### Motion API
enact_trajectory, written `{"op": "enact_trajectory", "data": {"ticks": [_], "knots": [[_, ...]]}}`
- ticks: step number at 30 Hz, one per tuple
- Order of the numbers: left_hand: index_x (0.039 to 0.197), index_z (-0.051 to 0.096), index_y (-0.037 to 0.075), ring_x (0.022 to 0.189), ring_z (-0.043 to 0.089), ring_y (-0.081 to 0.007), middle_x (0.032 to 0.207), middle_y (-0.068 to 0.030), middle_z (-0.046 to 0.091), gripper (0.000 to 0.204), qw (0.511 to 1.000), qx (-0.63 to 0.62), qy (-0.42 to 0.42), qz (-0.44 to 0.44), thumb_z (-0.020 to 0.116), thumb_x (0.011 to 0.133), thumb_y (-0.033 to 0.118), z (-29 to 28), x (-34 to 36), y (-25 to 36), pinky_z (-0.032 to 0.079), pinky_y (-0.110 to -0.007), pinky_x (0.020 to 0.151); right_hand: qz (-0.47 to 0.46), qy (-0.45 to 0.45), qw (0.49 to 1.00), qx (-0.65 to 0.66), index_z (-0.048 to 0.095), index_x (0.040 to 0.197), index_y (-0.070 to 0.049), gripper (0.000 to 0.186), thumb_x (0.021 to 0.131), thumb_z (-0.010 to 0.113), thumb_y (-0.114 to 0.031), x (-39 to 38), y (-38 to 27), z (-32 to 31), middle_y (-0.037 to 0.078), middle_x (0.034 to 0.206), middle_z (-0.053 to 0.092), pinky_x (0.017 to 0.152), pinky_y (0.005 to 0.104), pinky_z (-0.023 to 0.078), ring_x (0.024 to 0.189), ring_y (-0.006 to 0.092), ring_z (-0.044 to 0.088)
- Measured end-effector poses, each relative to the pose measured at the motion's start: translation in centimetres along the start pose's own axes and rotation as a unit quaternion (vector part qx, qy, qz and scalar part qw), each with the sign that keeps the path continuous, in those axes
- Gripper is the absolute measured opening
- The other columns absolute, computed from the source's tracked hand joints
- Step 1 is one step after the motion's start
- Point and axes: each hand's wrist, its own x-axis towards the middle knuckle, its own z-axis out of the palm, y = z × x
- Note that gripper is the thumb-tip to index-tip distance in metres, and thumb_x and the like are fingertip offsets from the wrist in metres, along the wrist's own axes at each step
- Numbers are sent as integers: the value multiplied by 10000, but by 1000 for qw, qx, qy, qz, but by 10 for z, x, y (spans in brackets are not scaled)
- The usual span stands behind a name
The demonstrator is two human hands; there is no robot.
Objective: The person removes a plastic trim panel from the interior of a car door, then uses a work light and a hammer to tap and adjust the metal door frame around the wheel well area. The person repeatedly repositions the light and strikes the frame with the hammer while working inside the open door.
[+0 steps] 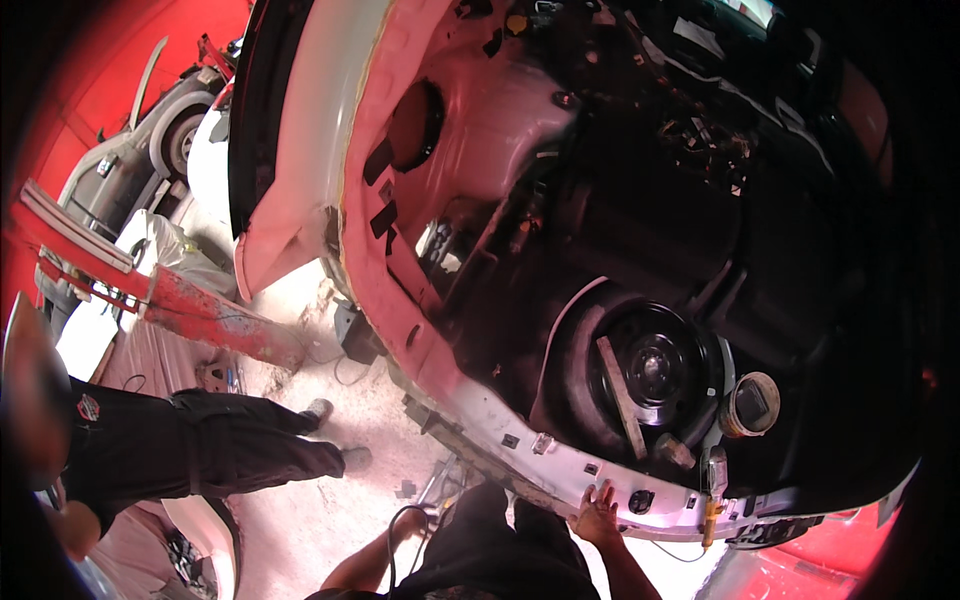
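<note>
My right hand (pixel 598 512) lies with fingers apart on the white rear edge (pixel 530 452) of a stripped car body. At my left side, below that edge, my left hand (pixel 408 522) is curled beside a dark hose (pixel 392 560). A thin metal tool or frame (pixel 440 488) shows just past its fingers; what the hand grips is not clear. Inside the trunk sits a black steel wheel (pixel 655 370), with a wooden strip (pixel 622 398) lying across its side. A round tub (pixel 750 405) holding a dark block stands to its right.
A yellow-handled tool (pixel 711 515) with a trailing wire hangs over the rear edge. Near the wheel lies a brownish lump (pixel 676 452). Another person (pixel 200 443) in dark clothes stands at the left. A red metal beam (pixel 215 322) and a grey car (pixel 120 190) are behind.
</note>
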Motion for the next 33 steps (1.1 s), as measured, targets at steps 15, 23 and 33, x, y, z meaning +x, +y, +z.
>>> {"op": "enact_trajectory", "data": {"ticks": [15, 23, 33], "knots": [[793, 641, -31, 536, 612, -290, 665, -178, 618, 231, 549, -168, -240, 783, 613, 944, 142, 181, -439, 303, 548, -615, 757, -63, 15, 993, -96, 289, 1559, 87, 937, 892, 679, -443, 5, 15, -6, 476, 1566, 198, 1143, 539, 404, 1448, 562, 348], [677, 642, -9, 440, 486, -173, 535, -90, 513, 237, 464, -66, -471, 747, 516, 828, -141, 230, -499, 341, 597, -556, 945, -61, -12, 996, -61, 381, 1507, 111, 883, 897, 689, -448, 14, 7, -21, 469, 1529, 300, 1178, 516, 371, 1439, 543, 379], [664, 624, -34, 480, 501, -221, 576, -126, 516, 221, 468, -89, -492, 729, 509, 816, -146, 180, -511, 356, 590, -597, 930, -53, -1, 998, -37, 596, 1349, 45, 685, 906, 679, -471, -4, -15, -45, 322, 1392, 576, 1119, 473, 438, 1334, 441, 542]]}}
